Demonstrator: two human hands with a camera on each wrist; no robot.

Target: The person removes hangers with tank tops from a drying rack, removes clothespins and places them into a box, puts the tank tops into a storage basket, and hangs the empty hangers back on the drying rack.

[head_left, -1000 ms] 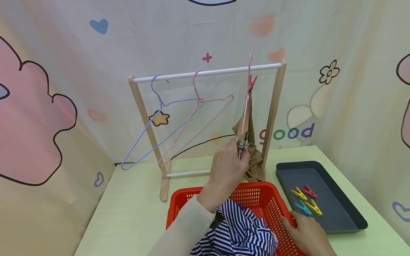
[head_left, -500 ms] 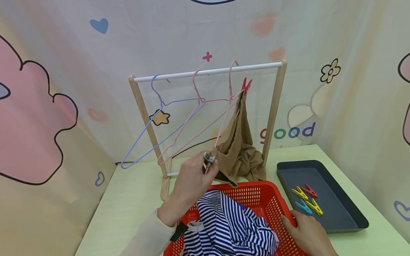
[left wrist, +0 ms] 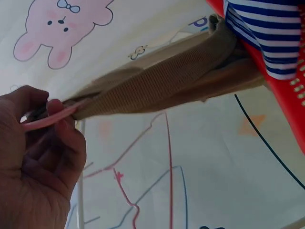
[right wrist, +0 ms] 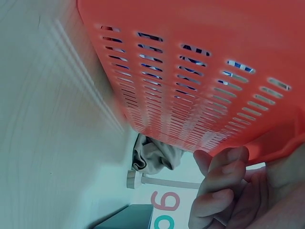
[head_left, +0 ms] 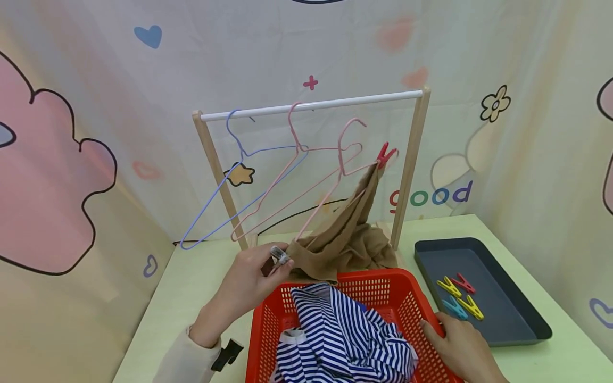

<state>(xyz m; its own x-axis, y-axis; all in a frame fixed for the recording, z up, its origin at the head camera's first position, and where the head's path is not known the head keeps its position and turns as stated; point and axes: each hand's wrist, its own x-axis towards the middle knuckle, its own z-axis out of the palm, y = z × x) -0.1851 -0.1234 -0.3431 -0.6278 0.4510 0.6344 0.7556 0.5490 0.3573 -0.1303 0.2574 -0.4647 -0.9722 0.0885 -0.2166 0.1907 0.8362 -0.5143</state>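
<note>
My left hand (head_left: 251,279) pinches the lower end of a pink clothes hanger (head_left: 316,210), where a small silver-grey clip-like piece (head_left: 279,254) sits at the fingertips. From the hanger hangs a brown garment (head_left: 330,250), its far corner fastened by a red clothespin (head_left: 385,157). The hanger's hook shows below the white bar (head_left: 335,102). In the left wrist view, the thumb and fingers close on the pink hanger (left wrist: 52,118) beside the garment's ribbed edge (left wrist: 157,86). My right hand (head_left: 460,343) grips the right rim of a red basket (head_left: 416,292), thumb on the inner side.
Striped blue-and-white clothing (head_left: 340,335) lies in the basket. A blue hanger (head_left: 210,213) and another pink hanger (head_left: 268,197) hang on the rack's left. At right, a dark grey tray (head_left: 503,298) holds yellow, red and blue clothespins (head_left: 471,307).
My left hand has moved left and down, drawing the pink hanger and brown garment along. Its hook has come off the bar and dropped below it. The right hand stays on the basket.
</note>
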